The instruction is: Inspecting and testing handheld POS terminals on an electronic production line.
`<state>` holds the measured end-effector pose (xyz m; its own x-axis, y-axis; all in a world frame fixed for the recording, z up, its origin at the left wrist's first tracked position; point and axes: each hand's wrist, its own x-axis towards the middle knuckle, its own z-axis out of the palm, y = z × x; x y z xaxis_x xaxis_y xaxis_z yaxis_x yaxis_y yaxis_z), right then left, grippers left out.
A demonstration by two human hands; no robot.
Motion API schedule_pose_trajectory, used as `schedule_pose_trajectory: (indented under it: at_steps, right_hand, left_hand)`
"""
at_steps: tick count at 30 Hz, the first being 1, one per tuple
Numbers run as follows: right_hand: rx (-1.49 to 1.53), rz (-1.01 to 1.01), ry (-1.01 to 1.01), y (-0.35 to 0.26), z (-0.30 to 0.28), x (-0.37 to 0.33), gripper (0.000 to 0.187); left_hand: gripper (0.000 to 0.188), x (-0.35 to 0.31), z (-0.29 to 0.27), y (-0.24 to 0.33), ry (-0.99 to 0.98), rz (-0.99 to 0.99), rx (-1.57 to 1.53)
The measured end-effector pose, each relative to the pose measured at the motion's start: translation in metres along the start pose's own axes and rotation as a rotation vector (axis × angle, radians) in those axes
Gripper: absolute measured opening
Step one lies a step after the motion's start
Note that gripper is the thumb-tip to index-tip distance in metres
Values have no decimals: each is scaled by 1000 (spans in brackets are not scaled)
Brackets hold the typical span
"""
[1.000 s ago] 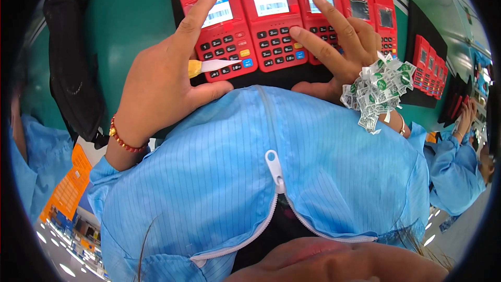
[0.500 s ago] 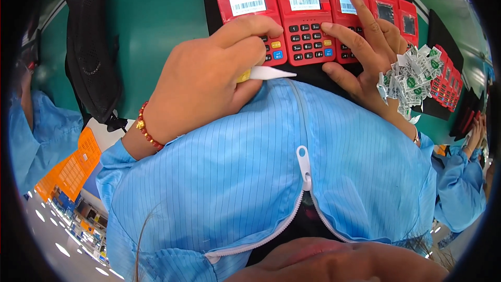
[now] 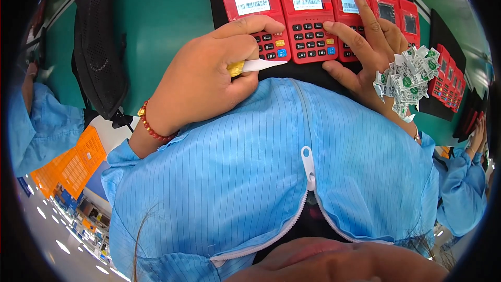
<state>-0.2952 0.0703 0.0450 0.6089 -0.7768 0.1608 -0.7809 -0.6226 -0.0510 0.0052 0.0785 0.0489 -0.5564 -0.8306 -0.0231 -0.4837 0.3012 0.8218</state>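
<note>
Where the left grip (image 3: pixel 209 70) curls, a white-tipped yellow tool (image 3: pixel 258 65) juts rightward.

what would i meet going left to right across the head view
Black mesh bag, left hand, red keypad device between the hands, right hand, bunch of stickers, farther row of red devices

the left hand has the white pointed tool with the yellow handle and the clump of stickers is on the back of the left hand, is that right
Not quite: the clump of stickers is on the back of the right hand, as the head view shows. The left hand does have the white pointed tool with the yellow handle.
</note>
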Motion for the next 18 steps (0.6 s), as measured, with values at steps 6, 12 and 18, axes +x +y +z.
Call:
schedule_pose_trajectory:
  at_steps: [6, 12, 18]
  right_hand:
    - [-29, 7, -2, 2, 2, 1, 66]
    - [-22, 23, -23, 1, -3, -1, 69]
    - [-45, -9, 9, 4, 1, -5, 70]
  left_hand:
    - [12, 3, -3, -1, -19, 2, 10]
    - [8, 2, -2, 7, -9, -17, 7]
    - [8, 2, 0, 6, -25, -20, 12]
